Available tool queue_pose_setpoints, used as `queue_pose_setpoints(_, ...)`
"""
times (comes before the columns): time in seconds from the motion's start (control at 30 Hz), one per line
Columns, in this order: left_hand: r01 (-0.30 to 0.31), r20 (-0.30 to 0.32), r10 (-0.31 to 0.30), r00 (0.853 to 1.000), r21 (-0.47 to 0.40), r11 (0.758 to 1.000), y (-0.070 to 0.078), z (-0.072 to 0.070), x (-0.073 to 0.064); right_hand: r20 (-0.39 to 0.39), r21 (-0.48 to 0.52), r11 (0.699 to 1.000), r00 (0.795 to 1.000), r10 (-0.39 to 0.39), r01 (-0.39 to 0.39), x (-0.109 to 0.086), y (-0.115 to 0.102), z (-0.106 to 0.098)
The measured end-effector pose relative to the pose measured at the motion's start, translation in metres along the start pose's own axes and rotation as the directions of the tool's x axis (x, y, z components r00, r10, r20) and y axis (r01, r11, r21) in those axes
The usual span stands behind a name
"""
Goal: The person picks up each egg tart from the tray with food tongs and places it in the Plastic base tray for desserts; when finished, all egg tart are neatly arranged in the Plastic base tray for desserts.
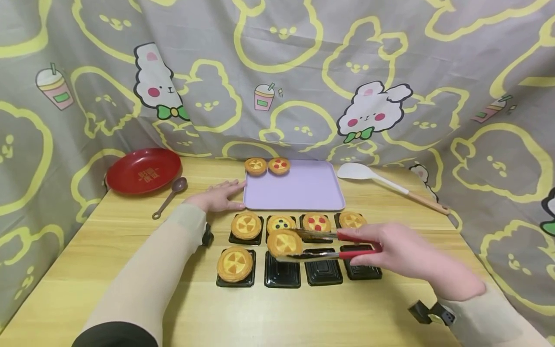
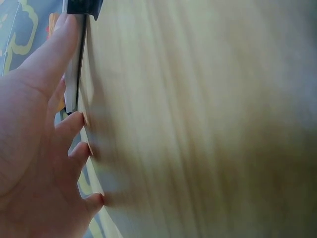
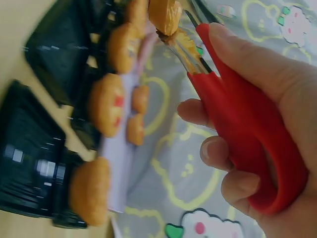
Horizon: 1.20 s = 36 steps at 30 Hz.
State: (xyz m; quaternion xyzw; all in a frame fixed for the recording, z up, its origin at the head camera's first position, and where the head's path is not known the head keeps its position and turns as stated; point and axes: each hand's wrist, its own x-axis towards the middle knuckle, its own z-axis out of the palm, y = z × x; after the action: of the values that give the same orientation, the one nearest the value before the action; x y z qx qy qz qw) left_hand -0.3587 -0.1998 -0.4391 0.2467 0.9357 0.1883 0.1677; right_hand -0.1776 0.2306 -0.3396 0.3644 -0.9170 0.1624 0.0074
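Reaching left from the right grip (image 1: 407, 248), the red-handled tongs (image 1: 353, 254) hold a round tart (image 1: 284, 242) between their tips. The held tart therefore lies left of that grip, at the far end of the tongs' long axis, which runs nearly sideways; being round, it has no long axis of its own. A bare black base (image 1: 282, 274) shows just below it in the head view, also left of the right grip, and a blue-dotted tart (image 1: 282, 222) sits just beyond; the height over them is hard to tell.

The right grip is curled round the handles, thumb on 1 and fingers against the other, with the handles slightly apart. The left grip (image 1: 217, 197) has spread fingers, holds nothing and rests beside the left edge of a lilac tray (image 1: 303, 188). Which grip is nearer the held tart is too close to call, but only the right reaches it, through the tongs.

The held tart looks golden-brown, with a raised crust rim around a yellow top marked by darker wedges, and that face is turned up toward the head camera.
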Motion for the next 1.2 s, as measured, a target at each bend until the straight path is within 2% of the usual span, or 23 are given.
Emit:
queue_pose_setpoints(0.17,-0.005,-0.006,0.005,1.000,0.002,1.000,0.001,-0.001,0.001,0.068,-0.032,0.999,0.997,-0.026,0.028,-0.003,-0.001,0.015)
queue_pose_setpoints(0.4,-0.005,-0.008,0.005,1.000,-0.004,1.000,0.004,-0.002,0.000,0.059,-0.094,0.994,0.997,-0.048,0.054,-0.006,-0.002,0.028)
queue_pose_setpoints(0.77,-0.004,-0.009,0.004,1.000,0.010,1.000,0.003,-0.001,-0.001,0.076,-0.119,0.992,0.996,-0.042,0.051,-0.008,-0.005,0.031)
queue_pose_setpoints(0.9,0.001,-0.008,-0.001,1.000,0.013,1.000,0.003,-0.001,-0.001,0.093,-0.107,0.993,0.995,-0.033,0.043,-0.009,-0.006,0.029)
queue_pose_setpoints(1.07,0.008,-0.004,-0.008,1.000,0.001,1.000,0.003,0.000,-0.002,0.105,-0.036,0.999,0.994,0.005,-0.001,-0.008,-0.007,0.023)
queue_pose_setpoints(1.2,0.008,-0.006,-0.008,1.000,-0.005,1.000,0.004,-0.001,-0.002,0.059,0.045,0.998,0.998,0.033,-0.036,-0.002,-0.005,0.012)
